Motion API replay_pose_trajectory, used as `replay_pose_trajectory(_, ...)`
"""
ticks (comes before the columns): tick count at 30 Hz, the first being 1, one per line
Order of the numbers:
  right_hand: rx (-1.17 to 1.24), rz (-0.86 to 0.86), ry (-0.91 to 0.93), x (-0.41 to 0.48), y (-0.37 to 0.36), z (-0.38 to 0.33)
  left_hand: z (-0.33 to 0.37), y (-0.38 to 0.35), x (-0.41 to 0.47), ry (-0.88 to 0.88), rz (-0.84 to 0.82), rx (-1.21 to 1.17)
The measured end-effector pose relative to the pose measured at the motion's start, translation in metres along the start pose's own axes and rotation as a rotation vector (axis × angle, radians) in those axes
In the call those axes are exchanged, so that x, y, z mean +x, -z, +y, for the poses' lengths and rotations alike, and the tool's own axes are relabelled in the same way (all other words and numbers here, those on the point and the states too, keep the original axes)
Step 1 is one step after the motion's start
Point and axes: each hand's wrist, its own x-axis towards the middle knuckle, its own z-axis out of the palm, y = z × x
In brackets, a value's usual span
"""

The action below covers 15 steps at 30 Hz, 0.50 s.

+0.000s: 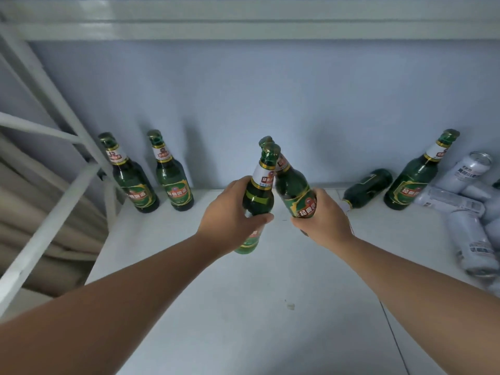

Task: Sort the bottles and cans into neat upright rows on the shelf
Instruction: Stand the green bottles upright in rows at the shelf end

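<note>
Above the white shelf [243,307], left hand [230,212] and right hand [323,220] each wrap fingers around a green bottle, left bottle [258,196] and right bottle [295,193], necks crossing.

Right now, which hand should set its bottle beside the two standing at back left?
Probably left. The left hand holds its bottle nearer the two upright bottles; the right hand would have to cross over it.

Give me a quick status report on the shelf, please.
Left hand and right hand each grip a green bottle. Two bottles upright at back left. One bottle lying down, cans jumbled at right.
</note>
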Motion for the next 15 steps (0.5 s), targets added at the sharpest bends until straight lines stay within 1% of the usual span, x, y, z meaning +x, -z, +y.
replay_pose_trajectory(9,0.438,-0.034,-0.13,-0.014,-0.092,-0.097,-0.077,0.092,-0.035,0.18,0.189,-0.107)
replay_pose_trajectory(15,0.53,-0.031,-0.13,-0.022,-0.14,-0.154,-0.125,0.129,-0.046,0.294,0.294,-0.179)
